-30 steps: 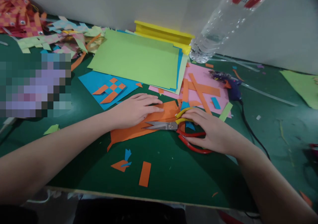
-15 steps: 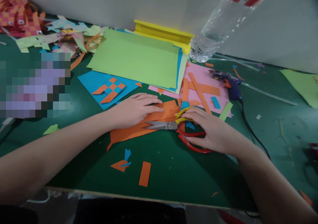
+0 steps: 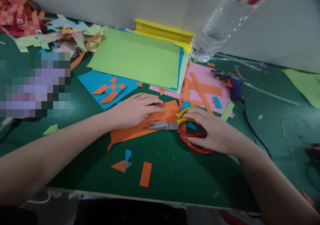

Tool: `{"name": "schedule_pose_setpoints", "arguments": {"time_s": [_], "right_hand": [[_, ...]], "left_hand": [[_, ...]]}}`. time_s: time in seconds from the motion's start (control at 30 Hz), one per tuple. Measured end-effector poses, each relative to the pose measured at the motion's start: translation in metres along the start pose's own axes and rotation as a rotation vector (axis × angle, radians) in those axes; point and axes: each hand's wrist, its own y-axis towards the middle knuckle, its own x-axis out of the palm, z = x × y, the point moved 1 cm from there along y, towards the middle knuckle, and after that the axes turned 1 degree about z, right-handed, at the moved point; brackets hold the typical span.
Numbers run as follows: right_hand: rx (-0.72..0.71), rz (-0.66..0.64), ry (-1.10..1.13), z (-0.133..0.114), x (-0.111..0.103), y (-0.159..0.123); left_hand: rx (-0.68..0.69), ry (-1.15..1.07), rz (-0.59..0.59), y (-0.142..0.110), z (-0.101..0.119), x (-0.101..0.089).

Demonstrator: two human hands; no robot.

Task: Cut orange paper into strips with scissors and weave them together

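My left hand [image 3: 137, 111] lies flat with its fingers stretched out, palm down on a sheet of orange paper [image 3: 127, 134]. In my right hand [image 3: 215, 131] is a pair of scissors [image 3: 170, 125] with one yellow and one red handle. Their blades are parted a little and point left over the orange paper, just below my left fingers. Beyond my left wrist, a woven orange and blue paper fish [image 3: 113, 89] rests on a blue sheet [image 3: 87, 80]. Closer to me lie an orange rectangle [image 3: 145, 174] and a pointed orange scrap [image 3: 121, 166] with blue bits.
Green sheets [image 3: 140, 55] are stacked against a yellow holder [image 3: 165, 32]. A tilted water bottle [image 3: 220, 25] stands by the wall. At right, a glue gun [image 3: 235, 87] with a cord lies beside pink paper [image 3: 200, 70]. Paper strips [image 3: 67, 33] heap up at back left.
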Motion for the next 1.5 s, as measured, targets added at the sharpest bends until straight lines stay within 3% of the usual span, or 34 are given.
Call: {"name": "schedule_pose_setpoints", "arguments": {"time_s": [1.5], "right_hand": [[0.011, 0.025, 0.030, -0.0002, -0.0005, -0.0002]], "left_hand": [[-0.007, -0.029, -0.012, 0.0000, 0.0001, -0.0016]]}}
